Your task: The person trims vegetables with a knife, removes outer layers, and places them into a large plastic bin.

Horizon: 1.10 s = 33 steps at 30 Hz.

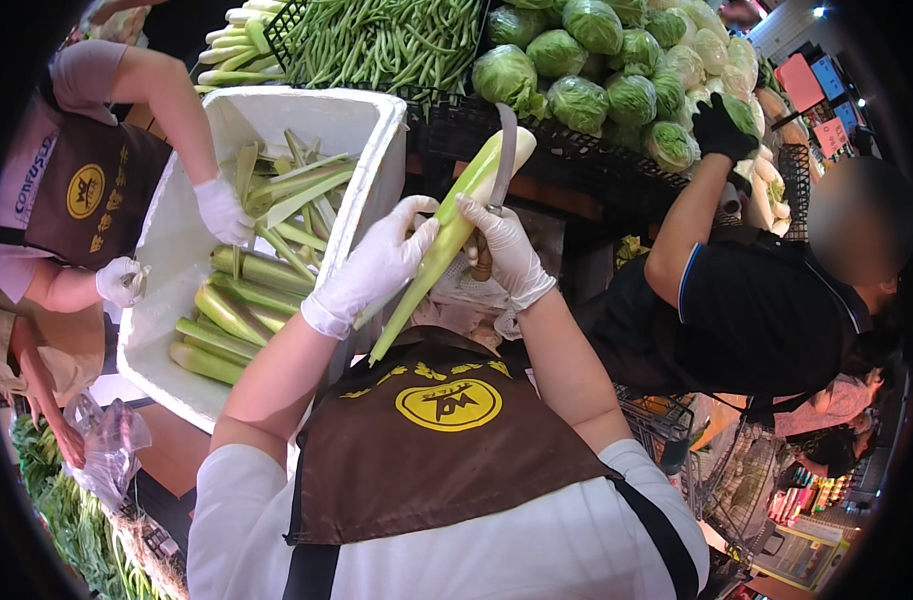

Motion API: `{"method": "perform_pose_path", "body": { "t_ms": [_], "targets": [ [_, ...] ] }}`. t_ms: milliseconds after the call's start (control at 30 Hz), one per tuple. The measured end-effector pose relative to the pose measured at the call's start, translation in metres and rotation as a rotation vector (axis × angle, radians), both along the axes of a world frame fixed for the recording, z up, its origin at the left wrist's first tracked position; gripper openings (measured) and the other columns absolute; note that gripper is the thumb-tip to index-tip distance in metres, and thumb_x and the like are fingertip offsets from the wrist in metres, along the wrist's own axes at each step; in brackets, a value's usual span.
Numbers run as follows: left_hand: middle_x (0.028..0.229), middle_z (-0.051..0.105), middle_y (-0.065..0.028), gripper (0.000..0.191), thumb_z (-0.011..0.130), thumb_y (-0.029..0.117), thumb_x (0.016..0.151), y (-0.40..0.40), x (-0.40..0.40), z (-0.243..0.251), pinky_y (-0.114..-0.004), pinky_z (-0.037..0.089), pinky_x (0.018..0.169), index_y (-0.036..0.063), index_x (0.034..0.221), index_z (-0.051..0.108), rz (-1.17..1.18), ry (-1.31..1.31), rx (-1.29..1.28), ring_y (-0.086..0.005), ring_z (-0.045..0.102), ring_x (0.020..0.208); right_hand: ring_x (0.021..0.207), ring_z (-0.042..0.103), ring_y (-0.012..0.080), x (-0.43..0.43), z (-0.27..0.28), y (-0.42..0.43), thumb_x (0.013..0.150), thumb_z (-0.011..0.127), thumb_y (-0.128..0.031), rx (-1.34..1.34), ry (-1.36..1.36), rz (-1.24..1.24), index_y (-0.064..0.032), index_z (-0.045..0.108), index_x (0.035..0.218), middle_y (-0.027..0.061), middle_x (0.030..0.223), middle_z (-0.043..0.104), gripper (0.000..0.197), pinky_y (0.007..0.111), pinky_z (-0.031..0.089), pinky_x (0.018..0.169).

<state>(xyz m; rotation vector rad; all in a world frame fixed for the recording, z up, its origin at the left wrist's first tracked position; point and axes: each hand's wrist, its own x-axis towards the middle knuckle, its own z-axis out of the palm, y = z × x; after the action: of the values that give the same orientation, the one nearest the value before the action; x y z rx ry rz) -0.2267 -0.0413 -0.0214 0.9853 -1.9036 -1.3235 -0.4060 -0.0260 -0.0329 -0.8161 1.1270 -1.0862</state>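
Note:
My left hand (385, 259), in a white glove, grips a long pale-green stalk vegetable (456, 225) that slants up to the right. In my right hand (505, 251), gloved too, is the wooden handle of a curved knife (506, 154). Its blade points up and lies across the stalk near the thick pale end, and my right thumb touches the stalk. To the left stands a white foam box (393, 142), with trimmed green stalks (239, 307) in its near part and loose leaf strips (306, 187) in the far part.
At the left, a co-worker's gloved hand (224, 212) reaches into the box. Green beans (396, 45) in a black crate and wrapped cabbages (576, 60) lie ahead. A person in a dark shirt (764, 307) stands close on the right, a black-gloved hand at the vegetables. Shopping carts (734, 472) stand behind.

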Motion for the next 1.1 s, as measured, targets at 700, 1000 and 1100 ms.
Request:
{"method": "perform_pose_path", "body": {
  "t_ms": [700,1000,1100],
  "targets": [
    [0.097,0.062,-0.0045,0.037,0.047,0.023,0.095,-0.026,-0.019,0.012,-0.023,0.044,0.078,-0.0047,0.118,0.052,-0.022,0.026,0.009,-0.0081,0.054,0.088,0.044,0.044,0.0065,-0.005,0.008,-0.005,0.083,0.063,-0.039,0.011,-0.295,0.122,-0.0043,0.057,0.087,0.0008,0.062,0.051,0.035,0.020,0.033,0.037],
    [0.073,0.060,-0.0222,0.021,0.050,0.020,0.089,-0.032,-0.042,0.006,-0.041,0.047,0.063,0.0038,0.099,0.059,0.316,-0.467,-0.357,-0.0357,0.060,0.070,0.051,0.054,0.0074,0.007,0.006,-0.009,0.079,0.068,-0.039,0.124,-0.103,-0.016,-0.0049,0.058,0.089,0.0010,0.069,0.059,0.037,0.019,0.041,0.043],
    [0.067,0.059,-0.0191,0.018,0.050,0.021,0.088,-0.032,-0.036,0.007,-0.044,0.046,0.058,0.0049,0.089,0.058,0.298,-0.545,-0.464,-0.0371,0.059,0.064,0.052,0.054,0.0074,0.007,-0.009,-0.010,0.077,0.073,-0.029,0.047,-0.074,0.002,-0.0038,0.061,0.086,0.0006,0.068,0.059,0.029,0.020,0.041,0.044]
  ]
}}
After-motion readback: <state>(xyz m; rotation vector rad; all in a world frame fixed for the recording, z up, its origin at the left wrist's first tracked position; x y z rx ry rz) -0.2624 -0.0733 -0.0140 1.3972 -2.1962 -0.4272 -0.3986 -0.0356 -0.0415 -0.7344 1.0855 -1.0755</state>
